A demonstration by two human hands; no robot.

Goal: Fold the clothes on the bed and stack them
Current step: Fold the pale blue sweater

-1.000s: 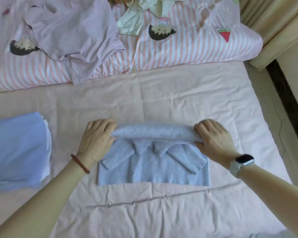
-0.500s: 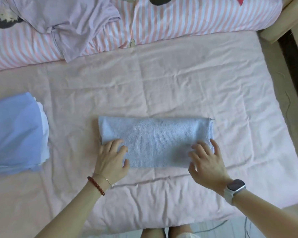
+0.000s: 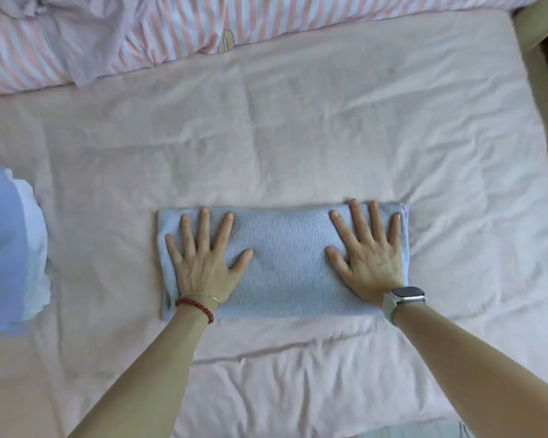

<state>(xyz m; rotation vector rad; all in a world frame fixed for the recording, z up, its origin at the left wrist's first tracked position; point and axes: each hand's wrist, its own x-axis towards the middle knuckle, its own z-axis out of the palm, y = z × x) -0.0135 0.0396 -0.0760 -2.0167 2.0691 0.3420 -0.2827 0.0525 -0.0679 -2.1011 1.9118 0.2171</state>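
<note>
1. A pale pink bedsheet [image 3: 298,137] covers the bed, creased all over, with one long ridge running across it just nearer than the hands.
2. The folded blue sweater [image 3: 285,263] lies on the sheet a little nearer than the middle of the view — a flat, wide rectangle of ribbed knit, its long sides running left to right.
3. The left hand [image 3: 203,260] lies flat on the sweater's left part, fingers straight and spread, pressing down; nothing is gripped. A red bead bracelet [image 3: 195,306] and a thin gold chain circle that wrist.
4. The right hand [image 3: 369,257] lies flat on the right part in the same way, fingers splayed, tips reaching almost to the far edge. A smartwatch [image 3: 407,294] sits on that wrist, over the sweater's near right corner.
5. Between the two hands the middle of the sweater shows bare.
6. At the left edge of view, well apart from the sweater, lies a stack of folded clothes [image 3: 4,248] — light blue on top, white showing at its right side.
7. Along the far side runs a pink-and-white striped duvet [image 3: 266,20], with a lilac garment [image 3: 86,36] crumpled on it at the upper left.
8. The sheet is open on every side of the sweater; the bed's right edge shows at the far right, the near edge at the bottom right.
</note>
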